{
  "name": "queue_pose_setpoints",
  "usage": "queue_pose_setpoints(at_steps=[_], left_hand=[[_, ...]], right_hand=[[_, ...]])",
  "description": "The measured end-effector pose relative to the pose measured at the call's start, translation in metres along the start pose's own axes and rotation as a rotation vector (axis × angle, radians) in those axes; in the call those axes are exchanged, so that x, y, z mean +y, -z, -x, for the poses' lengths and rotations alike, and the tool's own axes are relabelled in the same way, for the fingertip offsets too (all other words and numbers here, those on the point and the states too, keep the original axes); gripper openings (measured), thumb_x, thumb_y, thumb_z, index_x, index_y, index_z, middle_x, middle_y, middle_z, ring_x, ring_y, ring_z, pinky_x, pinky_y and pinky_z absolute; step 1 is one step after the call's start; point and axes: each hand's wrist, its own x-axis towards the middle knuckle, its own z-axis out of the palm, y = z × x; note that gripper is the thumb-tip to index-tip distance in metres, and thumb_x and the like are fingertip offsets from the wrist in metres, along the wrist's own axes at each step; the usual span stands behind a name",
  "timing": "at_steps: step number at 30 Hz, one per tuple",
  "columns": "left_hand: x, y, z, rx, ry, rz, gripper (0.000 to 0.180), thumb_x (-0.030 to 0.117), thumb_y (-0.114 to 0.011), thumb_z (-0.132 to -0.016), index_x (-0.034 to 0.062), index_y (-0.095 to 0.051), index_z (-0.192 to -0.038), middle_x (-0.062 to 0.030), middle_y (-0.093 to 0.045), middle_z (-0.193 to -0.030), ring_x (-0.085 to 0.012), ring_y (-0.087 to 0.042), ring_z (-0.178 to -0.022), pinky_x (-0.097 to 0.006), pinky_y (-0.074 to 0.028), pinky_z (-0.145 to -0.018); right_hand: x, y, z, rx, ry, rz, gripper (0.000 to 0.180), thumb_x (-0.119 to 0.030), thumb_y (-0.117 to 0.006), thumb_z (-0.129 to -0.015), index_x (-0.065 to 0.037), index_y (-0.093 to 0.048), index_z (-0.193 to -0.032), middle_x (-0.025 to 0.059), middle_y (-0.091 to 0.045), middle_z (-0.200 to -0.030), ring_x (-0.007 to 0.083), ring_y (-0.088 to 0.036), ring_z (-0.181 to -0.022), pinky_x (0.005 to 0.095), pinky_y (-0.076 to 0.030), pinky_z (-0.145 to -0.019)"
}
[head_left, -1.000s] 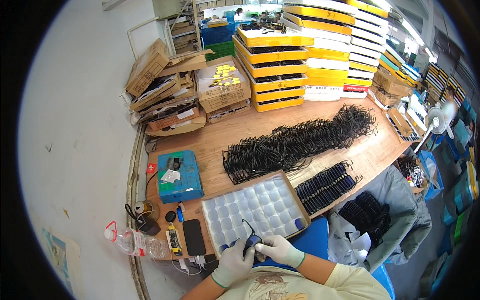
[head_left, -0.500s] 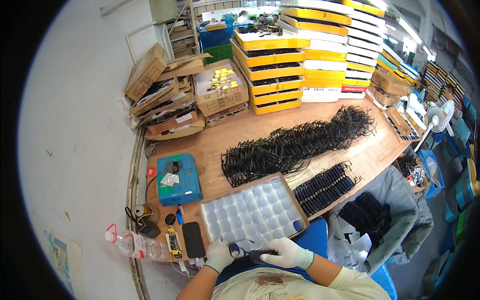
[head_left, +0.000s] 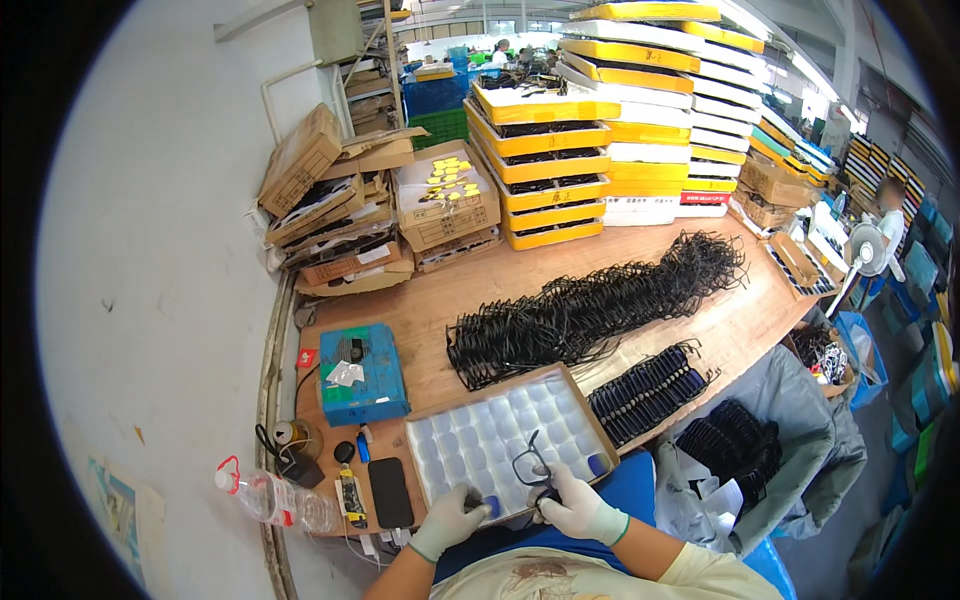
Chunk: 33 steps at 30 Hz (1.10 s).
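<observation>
White gloves cover both my hands over the near edge of a shallow cardboard tray [head_left: 590, 400] filled with rows of clear, rounded lenses [head_left: 480, 425]. My left hand [head_left: 452, 522] is closed, its fingertips on a small dark-blue rounded piece [head_left: 491, 506] that looks like a lens. Pinched in my right hand [head_left: 588, 512] is a black eyeglass frame [head_left: 530, 462], tilted up above the lenses; part of it is hidden by the fingers. Another dark-blue piece [head_left: 597, 464] lies in the tray's near right corner.
Black frames form a long pile [head_left: 590, 310] behind the tray, with a neater row [head_left: 650, 390] to its right. A blue box [head_left: 360, 385], phone [head_left: 390, 492] and plastic bottle [head_left: 275, 500] are at left. Yellow and white trays [head_left: 555, 170] stand stacked behind; a grey bag [head_left: 800, 430] is at right.
My right hand has moved up and right, and the eyeglass frame now stands raised over the tray. My left hand has shifted slightly right with the blue piece.
</observation>
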Motion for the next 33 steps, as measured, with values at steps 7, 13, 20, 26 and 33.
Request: queue_pose_setpoints(at_steps=[7, 13, 20, 26, 33], left_hand=[[0.036, -0.008, 0.019, 0.073, -0.126, 0.837, 0.031, 0.014, -0.073, -0.094, -0.0039, -0.057, -0.113, -0.0087, -0.066, -0.095, -0.0125, -0.063, -0.085, -0.028, -0.054, -0.074], [0.023, 0.006, 0.025, -0.220, -0.127, 1.123, 0.026, 0.015, -0.073, -0.096, -0.0032, -0.064, -0.111, -0.0073, -0.068, -0.096, -0.0137, -0.063, -0.094, -0.029, -0.052, -0.082], [0.045, 0.006, 0.037, 0.027, -0.172, 0.690, 0.026, 0.017, -0.071, -0.097, -0.0033, -0.069, -0.113, -0.0061, -0.071, -0.098, -0.0115, -0.063, -0.088, -0.027, -0.050, -0.078], [0.068, 0.011, 0.043, 0.046, -0.309, 0.532, 0.025, 0.017, -0.073, -0.095, -0.0032, -0.070, -0.108, -0.0067, -0.070, -0.088, -0.0096, -0.062, -0.080, -0.026, -0.049, -0.071], [0.070, -0.009, 0.026, 0.171, -0.322, 0.412, 0.024, 0.020, -0.069, -0.097, -0.0015, -0.066, -0.107, -0.0101, -0.073, -0.083, -0.0148, -0.067, -0.072, -0.031, -0.053, -0.066]], right_hand=[[-0.019, -0.019, -0.002, -0.084, 0.000, 0.074, 0.032, -0.019, -0.061, -0.100, 0.003, -0.054, -0.121, 0.0137, -0.073, -0.094, 0.0203, -0.071, -0.077, 0.0348, -0.056, -0.073], [-0.017, -0.011, -0.005, -0.307, -0.074, -0.201, 0.027, -0.020, -0.055, -0.105, 0.003, -0.064, -0.116, 0.0059, -0.074, -0.098, 0.0110, -0.064, -0.086, 0.0296, -0.053, -0.081], [-0.017, -0.016, -0.001, -0.137, 0.034, 0.080, 0.026, -0.020, -0.056, -0.104, 0.001, -0.067, -0.113, 0.0110, -0.074, -0.091, 0.0187, -0.067, -0.083, 0.0337, -0.053, -0.082], [-0.018, 0.005, -0.002, -0.171, 0.068, 0.104, 0.025, -0.019, -0.057, -0.102, 0.001, -0.068, -0.112, 0.0129, -0.073, -0.084, 0.0225, -0.071, -0.079, 0.0348, -0.055, -0.077], [-0.040, -0.004, -0.004, 0.021, 0.172, 0.171, 0.019, -0.018, -0.064, -0.096, -0.001, -0.065, -0.102, 0.0173, -0.068, -0.076, 0.0362, -0.068, -0.070, 0.0401, -0.054, -0.066]])
